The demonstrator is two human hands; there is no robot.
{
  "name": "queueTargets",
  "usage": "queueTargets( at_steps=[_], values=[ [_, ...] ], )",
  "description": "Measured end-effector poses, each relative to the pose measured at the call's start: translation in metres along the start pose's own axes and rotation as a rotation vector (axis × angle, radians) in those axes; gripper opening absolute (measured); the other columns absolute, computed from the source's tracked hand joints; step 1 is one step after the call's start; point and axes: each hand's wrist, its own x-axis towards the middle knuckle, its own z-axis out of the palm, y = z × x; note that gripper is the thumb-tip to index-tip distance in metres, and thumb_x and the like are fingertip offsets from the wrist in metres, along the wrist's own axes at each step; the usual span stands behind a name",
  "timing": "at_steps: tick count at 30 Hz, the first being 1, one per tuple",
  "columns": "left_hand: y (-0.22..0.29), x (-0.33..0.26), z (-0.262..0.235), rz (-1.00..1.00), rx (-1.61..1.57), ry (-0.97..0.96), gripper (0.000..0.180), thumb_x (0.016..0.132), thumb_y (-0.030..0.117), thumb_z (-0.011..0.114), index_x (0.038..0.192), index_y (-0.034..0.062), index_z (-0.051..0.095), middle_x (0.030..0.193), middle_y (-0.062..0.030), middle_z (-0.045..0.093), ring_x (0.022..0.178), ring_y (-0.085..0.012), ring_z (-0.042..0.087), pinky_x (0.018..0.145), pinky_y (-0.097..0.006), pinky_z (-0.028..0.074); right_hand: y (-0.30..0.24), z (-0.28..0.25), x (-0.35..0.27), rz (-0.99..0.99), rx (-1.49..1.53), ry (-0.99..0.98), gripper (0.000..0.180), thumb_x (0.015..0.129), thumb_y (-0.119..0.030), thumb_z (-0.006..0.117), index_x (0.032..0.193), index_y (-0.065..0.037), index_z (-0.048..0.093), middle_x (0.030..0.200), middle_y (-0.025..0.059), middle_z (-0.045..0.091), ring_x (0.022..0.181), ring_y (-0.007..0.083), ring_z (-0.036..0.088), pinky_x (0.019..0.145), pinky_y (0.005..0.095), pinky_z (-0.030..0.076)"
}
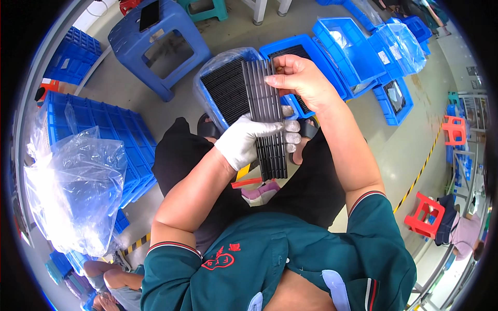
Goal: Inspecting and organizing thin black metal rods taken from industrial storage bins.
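A bundle of long, thin black ribbed strips stands upright in front of my lap. My left hand, in a white glove with greyed fingertips, is wrapped round its lower half. Bare, my right hand pinches the upper right end of the same bundle between thumb and fingers. Behind the strips is a blue bin lined with clear plastic, packed with rows of similar black strips. To its right, partly hidden by my right hand, a blue crate also contains black parts.
At the upper left stands a blue stool with a phone on it. Blue crates with clear plastic film are stacked at the left. More blue trays lie at the upper right. A person is beside a red stool.
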Motion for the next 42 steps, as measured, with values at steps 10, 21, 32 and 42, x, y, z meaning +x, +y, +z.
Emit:
queueTargets(
  at_steps=[10,21,32,42],
  values=[
    [0.006,-0.002,-0.001,0.057,-0.049,0.022,0.039,0.085,0.003,0.062,0.123,0.0016,0.052,0.108,-0.0162,0.064,0.096,-0.0336,0.066,0.086,-0.048,0.054,-0.004,-0.004,0.0,-0.244,0.011,0.246,0.024,0.094,-0.012,0.058,0.113,0.002,0.06,0.089,0.0093,0.066,0.078,0.0181,0.065,0.073,0.0304,0.054],
    [0.014,-0.006,0.001,0.183,-0.03,0.17,0.03,0.088,0.0,0.056,0.118,0.0007,0.057,0.106,-0.0163,0.065,0.097,-0.0314,0.066,0.087,-0.046,0.055,0.005,0.021,-0.021,-0.394,-0.253,0.101,0.015,0.087,-0.004,0.067,0.101,-0.001,0.07,0.089,0.0035,0.066,0.078,0.0098,0.061,0.071,0.0232,0.05],
    [0.016,-0.007,0.004,0.19,0.001,0.24,0.025,0.088,-0.003,0.055,0.114,-0.0016,0.057,0.097,-0.0156,0.065,0.088,-0.0273,0.067,0.079,-0.039,0.057,0.002,0.032,-0.024,-0.657,-0.675,0.215,0.014,0.082,-0.004,0.07,0.096,-0.004,0.072,0.087,0.0047,0.068,0.079,0.0109,0.062,0.067,0.0232,0.048],
    [0.014,-0.006,0.001,0.259,0.128,0.276,0.027,0.087,-0.003,0.057,0.113,-0.0001,0.06,0.101,-0.0117,0.067,0.091,-0.0259,0.068,0.084,-0.038,0.056,0.009,0.037,-0.018,-1.004,-1.045,0.259,0.013,0.071,-0.011,0.076,0.079,-0.007,0.066,0.076,0.0062,0.065,0.068,0.0256,0.063,0.06,0.0341,0.051]
  ],
)
